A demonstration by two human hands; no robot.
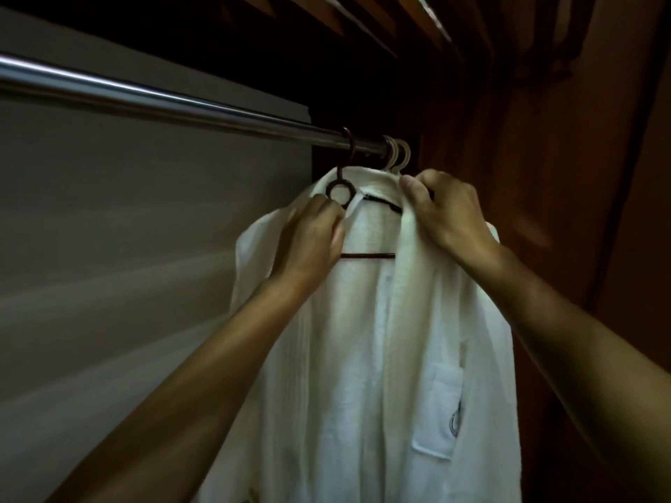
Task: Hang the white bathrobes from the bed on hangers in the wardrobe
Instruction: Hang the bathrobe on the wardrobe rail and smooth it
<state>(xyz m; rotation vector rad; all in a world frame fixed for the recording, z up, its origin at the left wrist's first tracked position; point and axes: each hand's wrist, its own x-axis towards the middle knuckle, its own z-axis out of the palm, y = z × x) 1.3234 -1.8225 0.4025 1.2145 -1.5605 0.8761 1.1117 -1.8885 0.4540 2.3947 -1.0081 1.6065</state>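
A white bathrobe (pixel 366 357) hangs on a dark brown hanger (pixel 339 192) whose hook is over the metal wardrobe rail (pixel 163 99). The hanger's crossbar shows inside the open front of the robe. My left hand (pixel 308 241) pinches the left collar edge just below the hanger's ring. At the right shoulder, my right hand (pixel 443 212) grips the thick collar, thumb on top. A chest pocket with an emblem (pixel 439 412) sits on the robe's right side.
Two pale hanger hooks (pixel 397 156) hang on the rail just right of the dark hanger, near the wooden wardrobe side wall (pixel 544 176). A grey back panel (pixel 145 248) fills the left. A wooden slatted top (pixel 399 23) is overhead.
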